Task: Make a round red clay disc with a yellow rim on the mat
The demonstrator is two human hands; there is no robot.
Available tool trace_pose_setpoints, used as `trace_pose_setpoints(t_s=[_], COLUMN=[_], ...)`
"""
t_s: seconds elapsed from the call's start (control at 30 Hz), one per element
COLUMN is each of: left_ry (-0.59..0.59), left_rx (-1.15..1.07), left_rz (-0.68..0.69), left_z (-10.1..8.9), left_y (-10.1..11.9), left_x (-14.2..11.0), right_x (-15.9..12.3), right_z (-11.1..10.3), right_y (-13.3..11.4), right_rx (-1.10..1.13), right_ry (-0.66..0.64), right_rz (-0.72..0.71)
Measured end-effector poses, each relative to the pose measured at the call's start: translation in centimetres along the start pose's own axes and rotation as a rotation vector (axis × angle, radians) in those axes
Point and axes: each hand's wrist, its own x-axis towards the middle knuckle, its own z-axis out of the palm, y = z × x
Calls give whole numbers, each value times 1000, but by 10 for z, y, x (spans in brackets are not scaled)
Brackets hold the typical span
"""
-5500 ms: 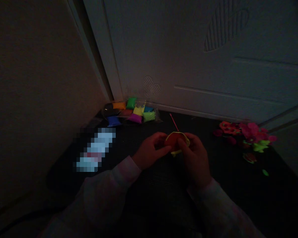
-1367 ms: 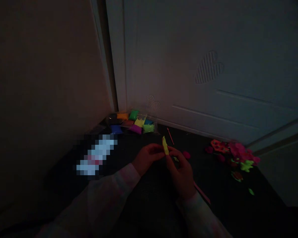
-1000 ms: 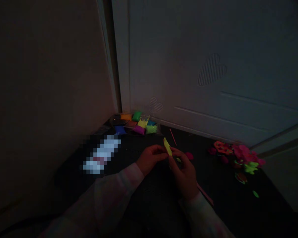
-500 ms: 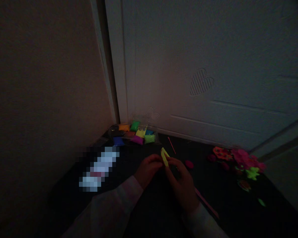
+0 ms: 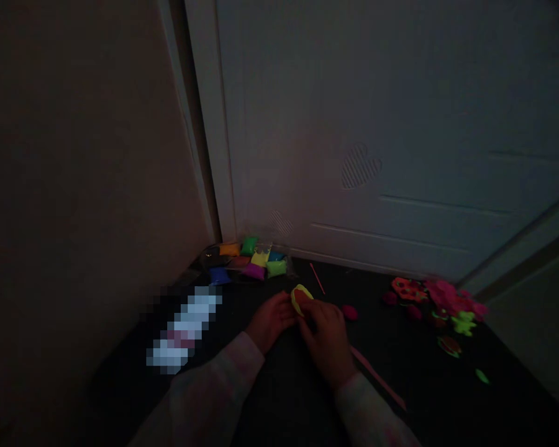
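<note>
A small round clay piece (image 5: pixel 295 300) with a yellow rim and an orange-red middle is between my two hands, over the dark table. My left hand (image 5: pixel 271 320) has its fingertips closed on its left edge. From the other side, my right hand (image 5: pixel 327 338) grips the piece, with its fingers bent over the face and covering part of it. A dark pink clay lump (image 5: pixel 349 312) lies just beyond my right hand. A long pink strip (image 5: pixel 377 375) stretches out beside my right wrist.
Colourful clay packets (image 5: pixel 253 271) are grouped at the back, beside a thin pink stick (image 5: pixel 317 279). A bright pixelated object (image 5: pixel 186 329) lies at left. Pink flower-like clay shapes (image 5: pixel 447 297), a green clay shape (image 5: pixel 464 323) and a green-rimmed disc (image 5: pixel 449 346) lie at right. A white door panel (image 5: pixel 279 124) stands behind.
The clay piece has turned from nearly edge-on to show its orange-red face. My right fingers have moved over it, and the whole view has shifted slightly.
</note>
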Motion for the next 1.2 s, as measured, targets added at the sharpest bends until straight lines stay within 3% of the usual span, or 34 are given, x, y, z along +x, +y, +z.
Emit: trace_pose_setpoints(t_s=[0.27,0.47,0.57,0.7,0.93,1.03,1.2], left_ry=[145,365,390,328,-8,-118,-187], left_rx=[435,825,1002,1216,1562,1708,1802], left_rz=[76,423,533,602,648,713,719], left_z=[-4,-17,-18,-19,-32,-36,-36], left_y=[6,10,11,9,16,20,19], left_x=[5,5,7,9,1,-2,0], right_x=[1,0,0,-3,-5,-6,-4], right_z=[7,4,2,-3,-7,-9,-9], right_y=[0,-4,-5,-2,12,11,5], right_rx=[-85,-129,-131,-101,-59,-162,-203], right_ry=[-98,-114,-110,-139,-166,-178,-246], right_rz=[20,-30,-37,-6,116,63,23])
